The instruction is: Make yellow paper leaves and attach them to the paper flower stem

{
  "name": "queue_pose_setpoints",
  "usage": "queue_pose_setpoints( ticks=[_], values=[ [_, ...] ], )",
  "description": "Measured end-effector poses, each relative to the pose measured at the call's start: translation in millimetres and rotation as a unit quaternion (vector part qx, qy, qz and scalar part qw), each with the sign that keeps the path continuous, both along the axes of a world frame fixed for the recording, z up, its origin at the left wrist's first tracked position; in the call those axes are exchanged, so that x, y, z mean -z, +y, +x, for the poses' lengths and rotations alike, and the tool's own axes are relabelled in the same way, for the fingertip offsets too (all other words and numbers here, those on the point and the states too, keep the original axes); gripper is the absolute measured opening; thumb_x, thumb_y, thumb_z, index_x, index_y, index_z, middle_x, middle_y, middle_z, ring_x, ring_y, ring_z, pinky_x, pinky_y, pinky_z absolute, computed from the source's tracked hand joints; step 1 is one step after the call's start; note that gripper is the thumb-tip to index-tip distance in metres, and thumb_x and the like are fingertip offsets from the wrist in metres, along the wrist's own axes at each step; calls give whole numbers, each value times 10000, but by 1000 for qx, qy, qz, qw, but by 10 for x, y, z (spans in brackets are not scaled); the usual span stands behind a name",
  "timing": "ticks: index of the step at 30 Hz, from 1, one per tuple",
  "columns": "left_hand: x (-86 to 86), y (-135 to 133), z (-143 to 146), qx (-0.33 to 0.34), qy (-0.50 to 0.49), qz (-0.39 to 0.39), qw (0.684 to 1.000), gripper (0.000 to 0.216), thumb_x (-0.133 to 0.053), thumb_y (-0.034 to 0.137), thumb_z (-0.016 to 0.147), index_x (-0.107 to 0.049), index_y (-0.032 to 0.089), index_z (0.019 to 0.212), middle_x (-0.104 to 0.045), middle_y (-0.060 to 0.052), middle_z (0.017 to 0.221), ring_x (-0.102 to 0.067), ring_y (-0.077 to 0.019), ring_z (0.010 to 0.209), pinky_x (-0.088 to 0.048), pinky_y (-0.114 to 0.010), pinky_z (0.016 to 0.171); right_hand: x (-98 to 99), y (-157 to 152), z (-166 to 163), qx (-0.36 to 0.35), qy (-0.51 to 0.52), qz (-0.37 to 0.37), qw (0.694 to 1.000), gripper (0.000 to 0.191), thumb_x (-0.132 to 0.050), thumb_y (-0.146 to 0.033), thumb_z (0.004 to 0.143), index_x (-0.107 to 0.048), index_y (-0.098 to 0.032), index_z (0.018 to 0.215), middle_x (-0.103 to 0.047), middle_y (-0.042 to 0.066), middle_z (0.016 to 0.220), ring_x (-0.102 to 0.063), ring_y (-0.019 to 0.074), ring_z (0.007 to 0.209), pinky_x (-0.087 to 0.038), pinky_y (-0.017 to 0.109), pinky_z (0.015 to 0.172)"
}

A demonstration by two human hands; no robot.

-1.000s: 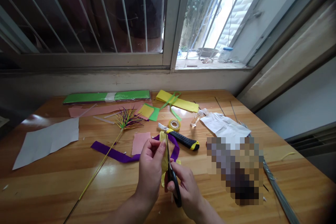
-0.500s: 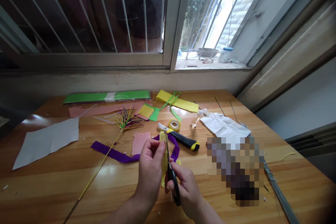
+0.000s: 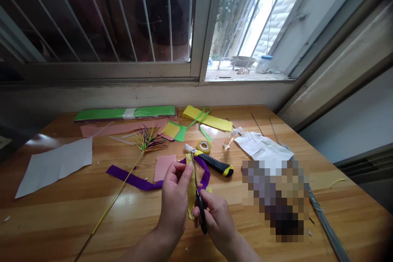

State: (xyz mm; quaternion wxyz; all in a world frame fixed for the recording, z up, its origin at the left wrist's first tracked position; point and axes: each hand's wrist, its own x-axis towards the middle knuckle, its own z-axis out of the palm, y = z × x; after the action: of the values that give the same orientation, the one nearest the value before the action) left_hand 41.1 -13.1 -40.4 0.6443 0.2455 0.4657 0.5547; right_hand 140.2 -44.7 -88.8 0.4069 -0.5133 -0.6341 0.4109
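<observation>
My left hand (image 3: 174, 200) pinches a strip of yellow crepe paper (image 3: 191, 190) and holds it upright above the wooden table (image 3: 61, 217). In my right hand (image 3: 216, 219) are black-handled scissors (image 3: 199, 198), their blades pointing up along the strip. Both hands are close together near the table's front middle. Just behind them lie a purple paper ribbon (image 3: 135, 179) and a yellow and black utility knife (image 3: 211, 161).
A paper flower on a thin stem (image 3: 144, 143), a pink square (image 3: 163, 166), a tape roll (image 3: 204, 145), a small glass bottle (image 3: 229, 138), green (image 3: 123, 113) and yellow (image 3: 208, 119) paper packs, a grey sheet (image 3: 55, 164), white paper (image 3: 262, 146) and wires (image 3: 322, 217) lie around. A blurred patch sits right.
The scissors have slid a little further up along the yellow strip and my right hand has closed in on the handles. My left hand keeps its hold.
</observation>
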Motion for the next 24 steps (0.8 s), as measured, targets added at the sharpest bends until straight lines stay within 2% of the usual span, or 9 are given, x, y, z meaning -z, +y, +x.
queue_pose_setpoints(
  ticks=[5,11,18,21,24],
  values=[
    [-5,38,-25,-16,11,38,999,213,-650,331,747,-504,178,772,-537,64,609,-545,-56,555,-411,-146,506,-6,14,15,19,43,-52,998,355,-505,-512,770,-463,-195,616,-525,1,483,-481,135,441,-341,221,441],
    [-97,83,-68,12,-4,61,998,164,-603,305,786,-505,174,787,-582,43,677,-576,-74,597,-443,-180,559,-2,43,46,10,111,-51,992,470,-429,-636,771,-504,-173,753,-506,7,619,-422,127,523,-336,236,482],
    [-132,125,-131,58,-49,-1,997,185,-626,287,765,-508,166,841,-633,3,796,-586,-78,573,-462,-204,552,-21,36,47,77,237,-39,968,327,-589,-485,769,-510,-177,842,-478,1,722,-434,118,609,-384,232,542],
    [-100,144,-135,80,-41,8,996,198,-623,299,763,-505,160,841,-642,-1,801,-538,-48,504,-438,-179,495,-20,78,51,116,290,-38,949,287,-615,-444,767,-526,-177,827,-485,-6,724,-437,102,581,-390,223,517],
    [-67,147,-116,122,4,37,992,233,-622,346,755,-472,173,791,-597,46,604,-444,-37,390,-342,-147,369,-76,154,73,145,306,-46,940,245,-672,-372,739,-558,-171,822,-519,-6,738,-444,88,560,-379,212,492]
  ],
)
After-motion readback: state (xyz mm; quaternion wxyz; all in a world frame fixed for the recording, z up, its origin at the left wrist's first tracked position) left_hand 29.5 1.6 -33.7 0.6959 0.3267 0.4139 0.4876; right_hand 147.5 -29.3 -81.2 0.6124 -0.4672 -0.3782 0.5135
